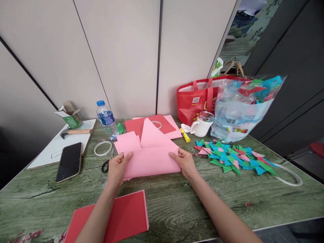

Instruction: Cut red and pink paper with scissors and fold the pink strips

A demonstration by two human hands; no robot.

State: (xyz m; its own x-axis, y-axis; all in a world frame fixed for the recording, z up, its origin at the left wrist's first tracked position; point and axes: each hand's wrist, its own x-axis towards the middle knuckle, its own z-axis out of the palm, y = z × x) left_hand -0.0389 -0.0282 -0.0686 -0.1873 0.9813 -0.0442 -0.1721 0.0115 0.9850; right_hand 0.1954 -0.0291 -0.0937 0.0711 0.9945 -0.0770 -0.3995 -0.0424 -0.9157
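Observation:
A folded sheet of pink paper (152, 162) is stretched level between my two hands above the table. My left hand (118, 167) pinches its left end, thumb on the near face. At the right end, my right hand (184, 162) grips it the same way, fingers behind the sheet. Just beyond it lie more pink sheets (129, 140), one rising to a pointed corner (150, 133). Beneath my left forearm rests a red sheet (129, 212) with a pink edge. Scissors (105, 166) lie beside my left hand, partly hidden.
On the left are a phone (69, 162), a hammer (76, 132), a small box (72, 118), a water bottle (106, 118) and a tape roll (102, 148). Folded paper pieces (233, 157), a glue stick (185, 135), a mug (202, 125), a red bag (186, 101) and a plastic bag (235, 114) stand right.

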